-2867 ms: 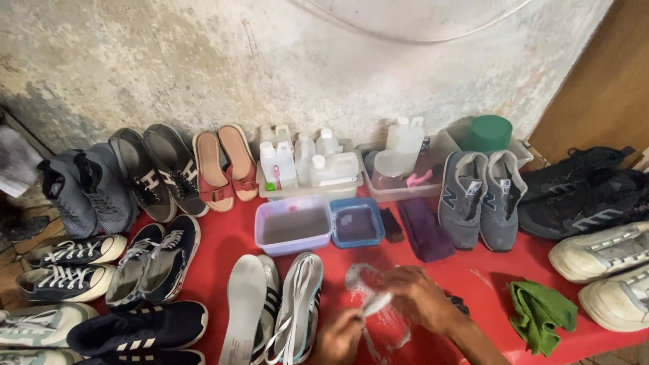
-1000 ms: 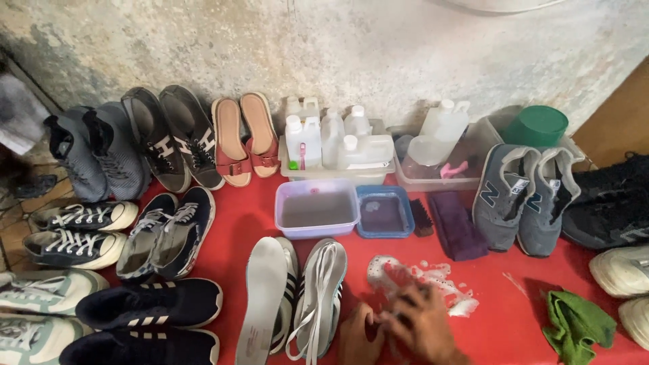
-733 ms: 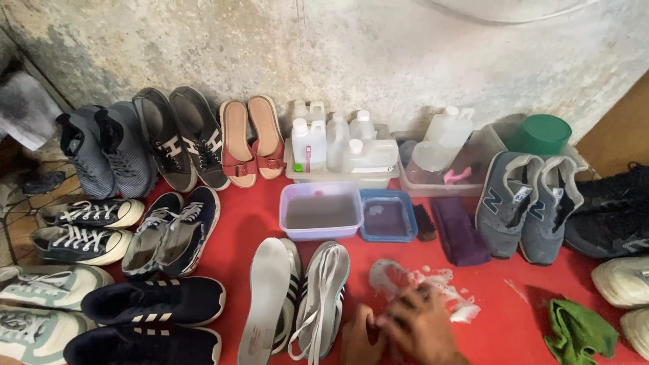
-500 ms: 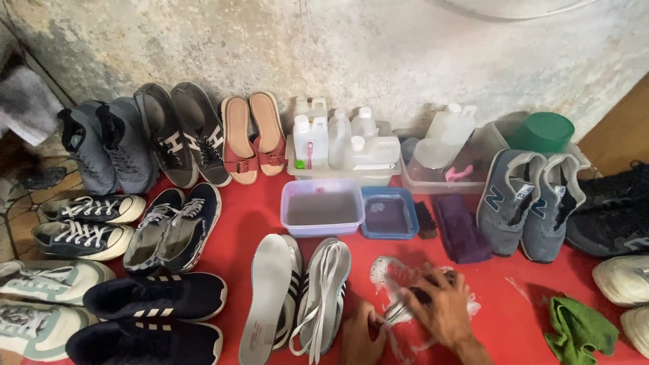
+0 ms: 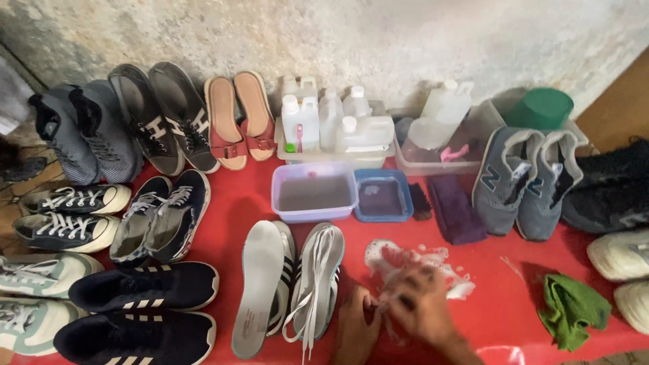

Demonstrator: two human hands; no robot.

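Both hands are bunched together at the near edge of the red mat [image 5: 223,209], fingers curled and pinched onto a crumpled clear plastic bag [image 5: 405,260] that lies on the mat just beyond them. Left hand [image 5: 355,324] grips it from the near side, fingers folded tight; right hand [image 5: 422,307] is blurred, so its hold is hard to read, though it seems pressed down on the plastic with fingers closed. Just left of the hands lies a pair of grey sneakers [image 5: 297,284], one with a pale insole [image 5: 257,287] resting on it, the other with loose white laces. Beyond the bag, toward the far wall, sit a lilac tub [image 5: 314,192] of murky water and a smaller blue tub [image 5: 382,196], touching side by side. A green cloth [image 5: 571,307] lies crumpled near the right edge of the mat.
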